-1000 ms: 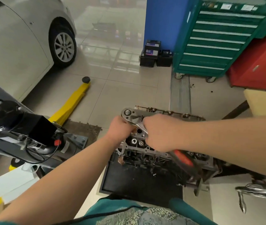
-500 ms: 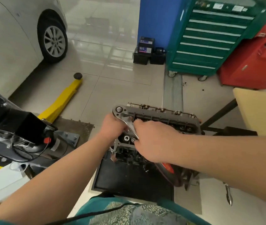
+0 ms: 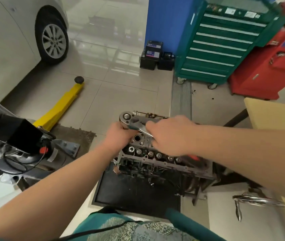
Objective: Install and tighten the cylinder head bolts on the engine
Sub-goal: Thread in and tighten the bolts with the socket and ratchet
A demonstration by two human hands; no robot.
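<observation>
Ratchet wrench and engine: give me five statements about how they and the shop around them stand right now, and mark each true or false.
1. The right hand grips the shaft of the ratchet wrench. True.
2. The left hand hangs away from the tool. False: it holds just under the ratchet head, above the cylinder head.
3. The wrench handle's grip is blue. False: the part showing past the right hand is red and black.
4. A green drawer cabinet stands on castors beyond the engine. True.
5. The yellow lift arm lies to the right of the engine. False: it lies to the left, toward the car's wheel.
</observation>
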